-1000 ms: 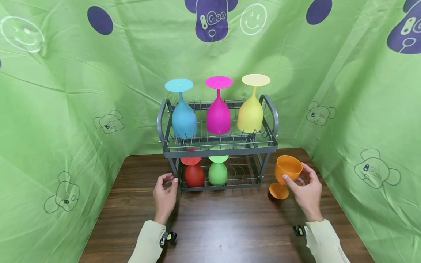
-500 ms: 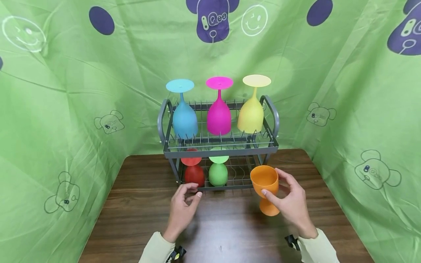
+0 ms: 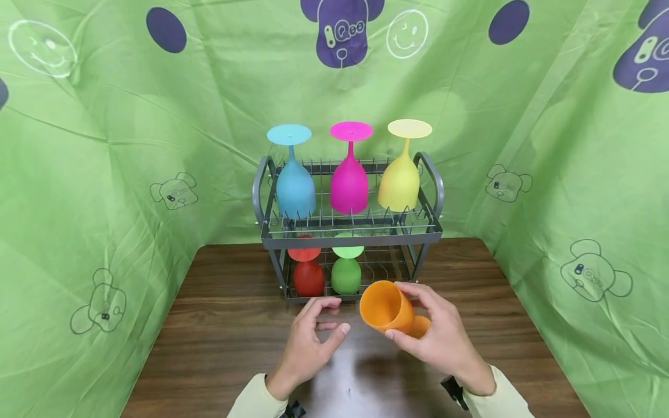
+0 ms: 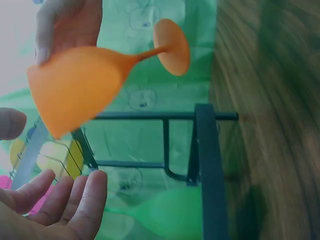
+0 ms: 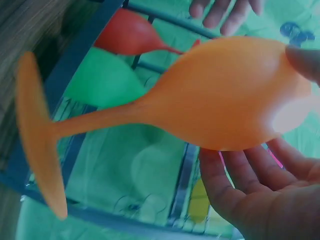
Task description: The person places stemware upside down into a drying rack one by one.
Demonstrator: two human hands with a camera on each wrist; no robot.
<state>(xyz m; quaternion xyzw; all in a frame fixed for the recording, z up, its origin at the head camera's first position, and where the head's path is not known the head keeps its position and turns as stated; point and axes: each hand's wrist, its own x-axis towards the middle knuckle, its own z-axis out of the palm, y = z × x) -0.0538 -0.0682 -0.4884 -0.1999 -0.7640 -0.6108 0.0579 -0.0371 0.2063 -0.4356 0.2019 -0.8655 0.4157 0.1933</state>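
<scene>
An orange plastic wine goblet (image 3: 383, 306) is held in my right hand (image 3: 441, 337), thumb and fingers around its bowl. It tilts with the mouth toward the head camera and to the left; its foot shows behind the bowl. In the right wrist view the goblet (image 5: 220, 95) lies sideways with its stem and round foot to the left. My left hand (image 3: 316, 342) hovers left of the bowl, fingers loosely bent and holding nothing. In the left wrist view, a gap separates the left fingers (image 4: 90, 200) from the goblet (image 4: 80, 85).
Behind the hands stands a grey two-tier dish rack (image 3: 355, 239). Upside-down blue (image 3: 295, 188), magenta (image 3: 349, 186) and yellow goblets (image 3: 399, 186) fill its top tier; red (image 3: 308, 278) and green goblets (image 3: 346, 277) stand below on the left and middle. Green cloth (image 3: 219, 116) surrounds the wooden table (image 3: 209, 325).
My right hand has carried the orange goblet leftward from the right of the rack to in front of it, tipping it. My left hand has left the rack's front left corner and moved right.
</scene>
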